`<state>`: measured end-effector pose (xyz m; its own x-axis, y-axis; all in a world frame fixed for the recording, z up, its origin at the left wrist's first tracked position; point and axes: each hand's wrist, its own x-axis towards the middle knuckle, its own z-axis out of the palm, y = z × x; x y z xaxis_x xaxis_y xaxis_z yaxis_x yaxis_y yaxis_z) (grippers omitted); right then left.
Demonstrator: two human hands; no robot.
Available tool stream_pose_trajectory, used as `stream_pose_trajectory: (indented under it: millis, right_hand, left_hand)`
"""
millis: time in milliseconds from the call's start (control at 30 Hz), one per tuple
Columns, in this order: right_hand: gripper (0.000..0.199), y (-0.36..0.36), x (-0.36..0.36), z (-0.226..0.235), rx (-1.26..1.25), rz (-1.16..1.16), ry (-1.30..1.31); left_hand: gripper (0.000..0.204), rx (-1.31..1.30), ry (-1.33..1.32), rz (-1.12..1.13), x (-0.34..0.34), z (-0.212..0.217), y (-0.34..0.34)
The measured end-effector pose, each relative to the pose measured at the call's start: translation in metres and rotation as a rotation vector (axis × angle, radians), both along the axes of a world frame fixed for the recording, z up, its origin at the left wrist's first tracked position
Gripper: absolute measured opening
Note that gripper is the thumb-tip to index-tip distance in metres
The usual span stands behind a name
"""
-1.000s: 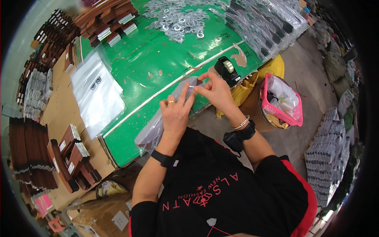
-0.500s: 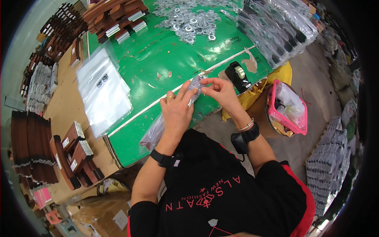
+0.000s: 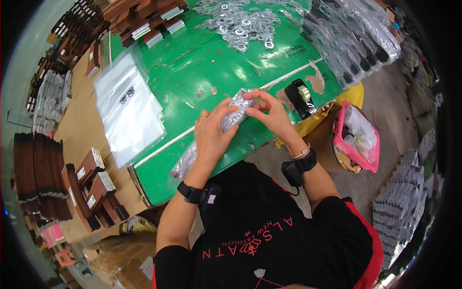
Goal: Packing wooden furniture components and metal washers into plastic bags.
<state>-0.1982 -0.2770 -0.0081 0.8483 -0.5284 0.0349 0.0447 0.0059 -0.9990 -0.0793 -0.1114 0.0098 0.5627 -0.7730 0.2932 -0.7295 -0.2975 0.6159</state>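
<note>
Both hands grip a long clear plastic bag with something dark inside, held over the near edge of a green table. My left hand wraps around the bag's middle. My right hand pinches its upper end with the fingertips. The bag's lower end hangs down past the table edge, below my left wrist. A black band sits on each wrist.
A black tape dispenser stands just right of my hands. A stack of empty clear bags lies to the left, metal rings at the far side, filled bags at the far right. A pink-rimmed bin stands on the floor; brown wooden pieces lie left.
The view has shifted so the table sits lower and more centred. My hands have stayed on the bag, with the right fingers working along its upper end.
</note>
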Motion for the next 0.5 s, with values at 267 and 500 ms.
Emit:
stream_pose_trajectory:
  millis: [267,500]
  right_hand:
    - [0.047,0.005,0.004,-0.019,-0.735,-0.164,0.036]
    - [0.062,0.007,0.001,0.033,-1.082,-0.078,-0.006]
  left_hand:
    - [0.046,-0.053,0.137,-0.008,0.009,0.0,-0.001]
    - [0.047,-0.068,0.038,-0.006,0.002,-0.006,-0.002]
